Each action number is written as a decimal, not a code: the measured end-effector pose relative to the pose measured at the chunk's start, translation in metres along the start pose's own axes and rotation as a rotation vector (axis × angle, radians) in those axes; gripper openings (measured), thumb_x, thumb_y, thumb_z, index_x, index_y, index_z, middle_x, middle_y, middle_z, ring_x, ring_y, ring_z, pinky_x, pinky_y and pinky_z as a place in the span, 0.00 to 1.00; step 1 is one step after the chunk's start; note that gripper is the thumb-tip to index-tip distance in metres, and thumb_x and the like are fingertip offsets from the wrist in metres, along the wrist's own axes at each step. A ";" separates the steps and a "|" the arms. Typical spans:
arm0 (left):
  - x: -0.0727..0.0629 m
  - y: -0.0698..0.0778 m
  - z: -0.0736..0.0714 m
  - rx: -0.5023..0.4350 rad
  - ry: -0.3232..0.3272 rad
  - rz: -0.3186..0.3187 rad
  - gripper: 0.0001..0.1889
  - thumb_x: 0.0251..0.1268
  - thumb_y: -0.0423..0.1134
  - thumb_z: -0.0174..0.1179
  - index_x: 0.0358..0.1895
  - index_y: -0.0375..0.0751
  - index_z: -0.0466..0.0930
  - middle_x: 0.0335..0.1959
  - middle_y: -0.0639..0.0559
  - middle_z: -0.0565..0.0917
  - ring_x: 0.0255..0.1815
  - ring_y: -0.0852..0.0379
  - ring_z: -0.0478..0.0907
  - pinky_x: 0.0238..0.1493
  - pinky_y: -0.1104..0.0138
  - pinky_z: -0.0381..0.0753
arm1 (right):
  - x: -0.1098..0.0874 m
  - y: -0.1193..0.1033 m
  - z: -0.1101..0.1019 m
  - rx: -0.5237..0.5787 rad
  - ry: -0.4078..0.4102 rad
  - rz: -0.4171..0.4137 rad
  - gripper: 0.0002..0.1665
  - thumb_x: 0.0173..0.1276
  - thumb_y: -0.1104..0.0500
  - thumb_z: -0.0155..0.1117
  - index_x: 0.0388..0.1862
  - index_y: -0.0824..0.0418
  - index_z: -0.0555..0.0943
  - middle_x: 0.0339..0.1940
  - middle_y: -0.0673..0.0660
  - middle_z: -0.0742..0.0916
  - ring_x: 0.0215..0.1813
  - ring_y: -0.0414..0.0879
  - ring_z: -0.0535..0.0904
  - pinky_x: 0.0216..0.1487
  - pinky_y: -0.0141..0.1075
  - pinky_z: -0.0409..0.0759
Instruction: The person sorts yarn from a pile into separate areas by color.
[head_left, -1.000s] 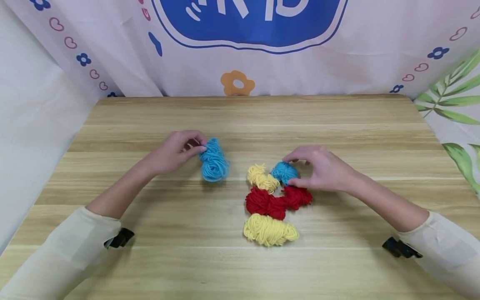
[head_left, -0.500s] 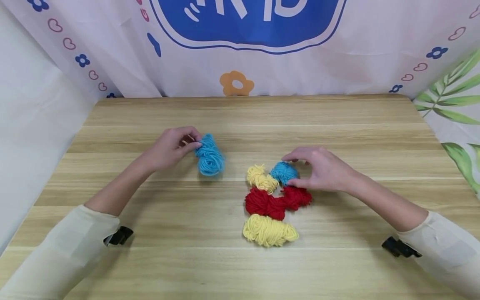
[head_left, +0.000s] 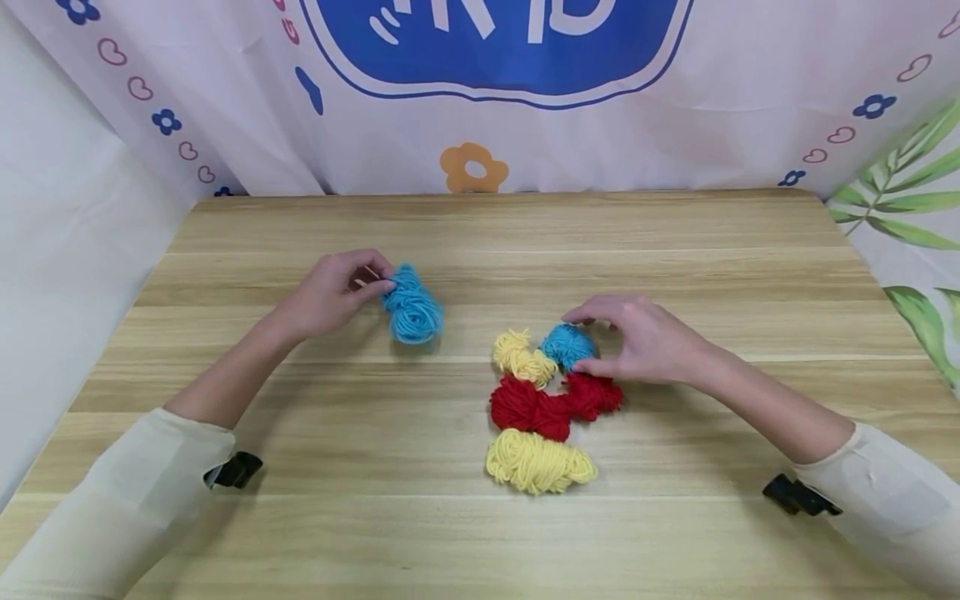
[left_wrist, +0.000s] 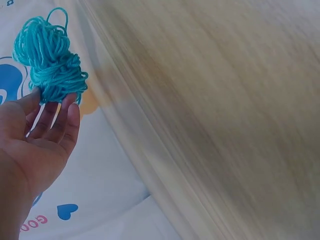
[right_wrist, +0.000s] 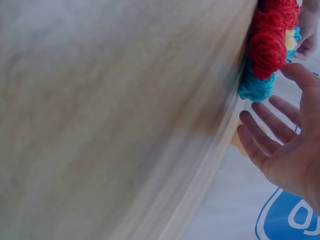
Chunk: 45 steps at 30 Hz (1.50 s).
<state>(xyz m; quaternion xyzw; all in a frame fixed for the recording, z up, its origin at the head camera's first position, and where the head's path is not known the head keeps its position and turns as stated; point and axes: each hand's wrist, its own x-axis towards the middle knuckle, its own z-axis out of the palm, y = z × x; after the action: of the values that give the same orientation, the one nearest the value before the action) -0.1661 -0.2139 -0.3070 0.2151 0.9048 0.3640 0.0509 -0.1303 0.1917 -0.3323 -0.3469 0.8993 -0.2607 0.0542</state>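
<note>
A long blue skein of yarn [head_left: 412,308] hangs from my left hand [head_left: 330,292], pinched at its upper end between thumb and fingers. The left wrist view shows the fingertips on the bound end of this blue skein [left_wrist: 57,75], with a loose loop at its far end. My right hand [head_left: 645,337] has its thumb and index finger on opposite sides of a small blue yarn bundle [head_left: 567,346]. In the right wrist view the other fingers are spread beside the small blue bundle [right_wrist: 257,89]. It lies against a red yarn bundle [head_left: 592,395].
Left of the small blue bundle lies a small yellow yarn bundle [head_left: 523,358]. A larger red bundle [head_left: 528,408] and a larger yellow skein [head_left: 540,462] lie nearer the front of the wooden table [head_left: 337,517]. A printed white cloth [head_left: 375,142] hangs behind the table.
My left hand has moved left and slightly toward the back with the long blue skein, away from the other bundles. The right hand has stayed at the small blue bundle.
</note>
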 end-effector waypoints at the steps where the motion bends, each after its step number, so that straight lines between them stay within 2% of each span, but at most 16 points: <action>1: 0.000 0.000 0.000 0.000 0.002 -0.001 0.05 0.77 0.29 0.59 0.46 0.29 0.82 0.44 0.37 0.86 0.49 0.43 0.83 0.45 0.74 0.79 | 0.000 0.000 0.000 0.000 0.000 0.001 0.31 0.59 0.53 0.82 0.60 0.61 0.85 0.55 0.56 0.89 0.57 0.52 0.85 0.61 0.53 0.82; 10: 0.000 -0.004 -0.004 0.018 0.035 -0.015 0.06 0.77 0.30 0.60 0.46 0.29 0.82 0.44 0.37 0.86 0.49 0.43 0.83 0.44 0.78 0.77 | 0.000 0.000 0.002 -0.001 -0.008 0.009 0.31 0.59 0.53 0.82 0.60 0.61 0.85 0.57 0.57 0.88 0.59 0.53 0.84 0.62 0.54 0.81; 24: 0.002 -0.012 -0.012 0.022 0.101 0.010 0.06 0.76 0.29 0.60 0.46 0.26 0.81 0.43 0.33 0.85 0.49 0.38 0.82 0.42 0.80 0.75 | 0.000 0.001 0.003 0.001 -0.021 0.015 0.31 0.59 0.53 0.82 0.60 0.60 0.85 0.58 0.56 0.88 0.61 0.54 0.83 0.63 0.54 0.81; 34: 0.001 -0.019 -0.018 0.014 0.123 -0.023 0.07 0.76 0.30 0.60 0.46 0.26 0.80 0.44 0.32 0.84 0.49 0.38 0.81 0.41 0.82 0.74 | 0.002 0.000 0.003 -0.007 -0.029 0.016 0.32 0.59 0.53 0.82 0.61 0.61 0.84 0.58 0.58 0.88 0.61 0.55 0.83 0.64 0.54 0.80; 41: 0.000 -0.020 -0.023 0.019 0.136 -0.035 0.07 0.76 0.29 0.60 0.46 0.25 0.81 0.45 0.32 0.84 0.48 0.40 0.82 0.41 0.82 0.74 | 0.003 0.001 0.004 -0.015 -0.036 0.013 0.33 0.58 0.51 0.82 0.61 0.62 0.84 0.56 0.58 0.88 0.57 0.53 0.84 0.61 0.53 0.82; 45: 0.000 -0.022 -0.026 0.029 0.145 -0.047 0.07 0.76 0.30 0.60 0.46 0.26 0.80 0.44 0.32 0.84 0.46 0.39 0.82 0.39 0.81 0.74 | 0.004 0.000 0.005 -0.024 -0.042 0.017 0.34 0.58 0.51 0.83 0.61 0.62 0.84 0.58 0.59 0.88 0.60 0.54 0.83 0.63 0.53 0.81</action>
<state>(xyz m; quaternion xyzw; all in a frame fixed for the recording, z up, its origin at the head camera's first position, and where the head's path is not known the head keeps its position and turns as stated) -0.1801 -0.2447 -0.3033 0.1677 0.9161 0.3641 -0.0092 -0.1324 0.1870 -0.3360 -0.3452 0.9039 -0.2423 0.0710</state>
